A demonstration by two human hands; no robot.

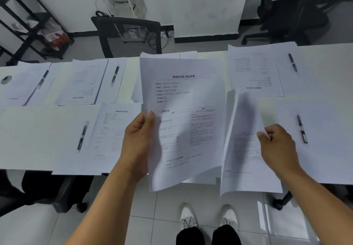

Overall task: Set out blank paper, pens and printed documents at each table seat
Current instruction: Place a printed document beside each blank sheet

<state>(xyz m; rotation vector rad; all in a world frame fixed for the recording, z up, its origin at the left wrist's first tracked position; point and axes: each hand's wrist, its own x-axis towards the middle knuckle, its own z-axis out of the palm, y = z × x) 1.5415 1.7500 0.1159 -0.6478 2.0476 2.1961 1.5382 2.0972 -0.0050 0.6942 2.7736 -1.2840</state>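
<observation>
Two hands hold printed documents above a table already laid with papers and pens.

The left hand (138,139) grips a printed stack (183,115), thumb on top; the right hand (278,145) pinches a separate sheet (242,139) beside it. A pen (302,128) lies on paper just right of the right hand, another pen (82,136) left of the left hand.

Head-worn view looks steeply down, close over table (28,130) edge, seemingly
</observation>
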